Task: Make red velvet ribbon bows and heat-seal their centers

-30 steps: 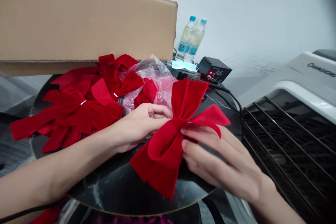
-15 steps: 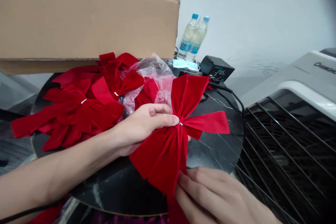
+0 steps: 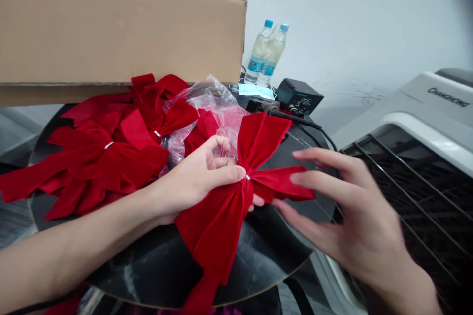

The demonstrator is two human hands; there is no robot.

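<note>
A red velvet bow point(image 3: 229, 206) hangs over the round black table point(image 3: 148, 270). My left hand point(image 3: 201, 177) pinches it at the knot, where a small silver tie shows. My right hand point(image 3: 343, 211) is to the right of the bow with fingers spread. Its fingertips reach the bow's right loop point(image 3: 284, 182), touching or just short of it. A long tail of the bow drops past the table's front edge.
A pile of red bows point(image 3: 99, 152) lies at the left beside a clear plastic bag point(image 3: 210, 108). A cardboard box point(image 3: 111, 29) stands behind. Two water bottles point(image 3: 266, 54), a face mask, a black dial unit point(image 3: 299, 98) and cable sit at the back. A grilled white appliance point(image 3: 410, 157) is on the right.
My right hand let go of the bow's lower tail, rose from the front edge and now spreads open by the right loop. The left hand keeps its pinch on the knot.
</note>
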